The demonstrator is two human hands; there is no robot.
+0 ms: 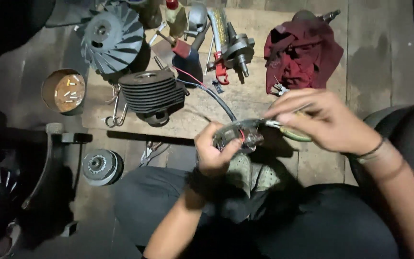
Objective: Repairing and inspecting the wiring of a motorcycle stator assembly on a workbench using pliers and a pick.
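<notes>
Concrete floor [370, 52] bearing a flat board [245, 96]. On the board: fan wheel [112, 37], finned cylinder [152, 91], crankshaft [235, 48], red rag [302, 53]. Directly on the floor: tin [64, 91], clutch [100, 166].

I sit over a grey concrete floor [374, 57], stained and split by straight joints at the far right. A worn flat board [250, 98] lies across it ahead of me. Light falls on the middle and far ground, while the left edge and near corners sink into deep shadow
</notes>
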